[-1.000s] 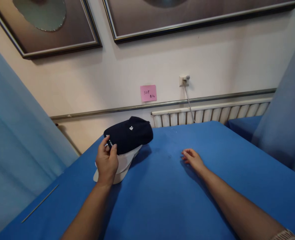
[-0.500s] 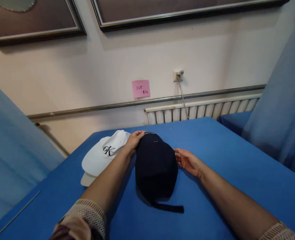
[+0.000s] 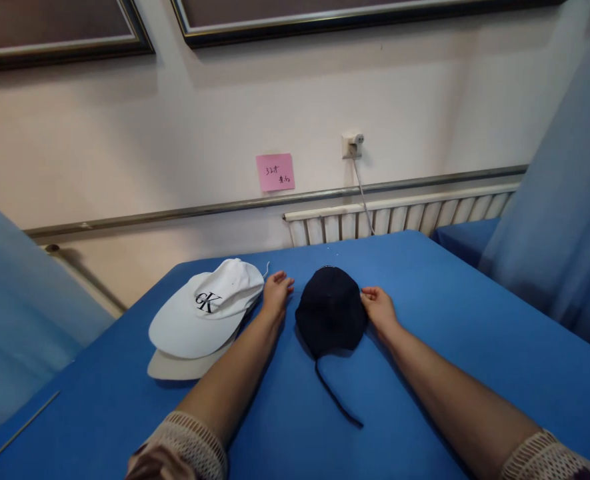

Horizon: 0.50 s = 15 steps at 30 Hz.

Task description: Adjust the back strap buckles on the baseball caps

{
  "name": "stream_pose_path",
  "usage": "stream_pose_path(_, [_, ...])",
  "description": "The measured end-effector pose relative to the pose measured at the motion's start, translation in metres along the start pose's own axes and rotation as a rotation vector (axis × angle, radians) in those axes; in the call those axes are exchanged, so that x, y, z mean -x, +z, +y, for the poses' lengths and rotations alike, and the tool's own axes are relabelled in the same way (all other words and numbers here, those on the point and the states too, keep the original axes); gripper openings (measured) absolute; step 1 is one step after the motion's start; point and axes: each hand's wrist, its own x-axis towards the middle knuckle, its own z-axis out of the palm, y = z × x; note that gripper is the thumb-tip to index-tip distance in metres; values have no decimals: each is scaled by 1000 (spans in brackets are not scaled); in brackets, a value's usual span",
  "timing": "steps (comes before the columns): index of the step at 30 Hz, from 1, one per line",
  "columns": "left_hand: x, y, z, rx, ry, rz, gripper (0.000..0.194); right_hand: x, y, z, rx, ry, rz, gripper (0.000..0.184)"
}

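Observation:
A dark navy baseball cap (image 3: pixel 331 310) lies on the blue-covered table in front of me, its loose strap trailing toward me. My right hand (image 3: pixel 379 308) has its fingers closed at the cap's right edge. On the other side, my left hand (image 3: pixel 277 293) is apart from the cap, with its fingers spread and nothing in them. To the left of that hand rests a white baseball cap (image 3: pixel 225 287) with black letters on its front. It sits on top of a beige cap (image 3: pixel 187 365), of which mostly the brim shows.
A thin rod (image 3: pixel 17 433) lies along the left part of the blue table (image 3: pixel 295 413). Behind the table are a radiator (image 3: pixel 399 217), a metal rail (image 3: pixel 199 212) and a plugged-in cord (image 3: pixel 363 193). Blue curtains (image 3: pixel 565 220) hang at both sides.
The navy cap has moved from above the white cap to the table's middle and turned, its strap now toward me. My left hand has let go of it; my right hand has reached its edge.

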Motion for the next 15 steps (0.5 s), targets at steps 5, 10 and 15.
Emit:
stream_pose_path(5, [70,-41,-22,-33,-116,-115,26,1,-3,4,171,-62,0,20])
stream_pose_path(10, [102,-49,-18,-14,-296,-413,39,7,-5,3,236,-65,-21,20])
stream_pose_path(15, [96,-44,-7,312,-370,-625,36,18,-1,-3,104,7,-90,24])
